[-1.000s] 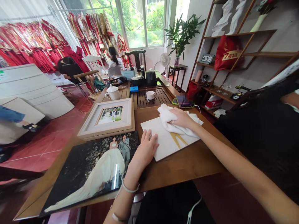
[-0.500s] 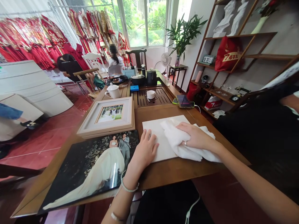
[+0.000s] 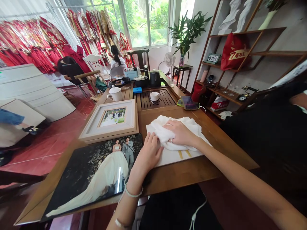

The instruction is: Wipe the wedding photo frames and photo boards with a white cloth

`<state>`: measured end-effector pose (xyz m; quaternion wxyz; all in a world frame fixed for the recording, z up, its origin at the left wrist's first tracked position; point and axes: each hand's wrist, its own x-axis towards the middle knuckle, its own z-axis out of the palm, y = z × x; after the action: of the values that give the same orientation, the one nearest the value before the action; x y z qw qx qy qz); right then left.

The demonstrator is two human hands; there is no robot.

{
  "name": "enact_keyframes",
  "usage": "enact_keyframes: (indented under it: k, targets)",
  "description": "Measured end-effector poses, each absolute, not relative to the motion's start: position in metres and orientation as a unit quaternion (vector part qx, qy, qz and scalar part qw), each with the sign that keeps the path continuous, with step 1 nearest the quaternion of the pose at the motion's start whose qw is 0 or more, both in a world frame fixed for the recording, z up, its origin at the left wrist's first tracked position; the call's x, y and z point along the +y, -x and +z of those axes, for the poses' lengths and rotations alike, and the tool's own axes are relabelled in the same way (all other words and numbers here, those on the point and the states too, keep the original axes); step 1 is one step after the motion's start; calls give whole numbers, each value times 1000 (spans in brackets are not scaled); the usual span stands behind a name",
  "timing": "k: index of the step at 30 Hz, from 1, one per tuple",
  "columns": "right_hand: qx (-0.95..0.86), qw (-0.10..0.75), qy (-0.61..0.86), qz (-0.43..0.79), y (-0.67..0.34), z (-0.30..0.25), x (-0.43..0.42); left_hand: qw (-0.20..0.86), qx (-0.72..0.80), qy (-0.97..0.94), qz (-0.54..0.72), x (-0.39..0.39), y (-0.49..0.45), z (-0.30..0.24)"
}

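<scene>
A white board (image 3: 168, 158) lies flat on the wooden table (image 3: 196, 171), with two yellowish strips (image 3: 184, 154) showing near its front edge. My left hand (image 3: 150, 150) rests on the board's left edge, fingers stretched out. Bunched over the board's back half is a white towel (image 3: 192, 123), gripped and pressed down by my right hand (image 3: 181, 132); the towel hides much of the board. Just left of my left hand lies a glossy wedding photo panel (image 3: 103, 179) with a dark background. Behind that panel sits a pale framed photo (image 3: 130, 123).
Toward the back stand a lidded white mug (image 3: 115, 94), a small white cup (image 3: 154, 96) on a slatted tea tray (image 3: 165, 101) and a charging phone (image 3: 189, 103). A person (image 3: 117, 62) sits beyond. Someone in black (image 3: 261, 134) is close on the right.
My right hand has slid the towel leftward and slightly back across the board, uncovering the yellowish strips near the front. My left hand has stayed in place.
</scene>
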<state>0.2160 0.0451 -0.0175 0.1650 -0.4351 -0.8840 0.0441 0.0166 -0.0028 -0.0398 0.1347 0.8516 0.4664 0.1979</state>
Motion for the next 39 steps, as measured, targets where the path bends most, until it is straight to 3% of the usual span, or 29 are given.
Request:
enact_keyframes:
  k: [6,13,19,25,32,39]
  targets:
    - [-903,190,376,81,-237,-18,0,143,478,-837,226,-5,-19,-42]
    - [-856,198,476,35,-218,-21,30,160,485,-823,250,-4,-18,-46]
    - [-887,135,435,73,-195,-4,78,167,491,-801,299,-1,-18,-45]
    - [-895,100,431,55,-182,-1,58,168,525,-743,379,3,-20,-47]
    - [-878,136,460,7,-183,-13,-9,172,513,-753,375,0,-20,-48]
    - [-871,224,437,-25,-227,-26,-45,114,515,-806,269,-1,-21,-56]
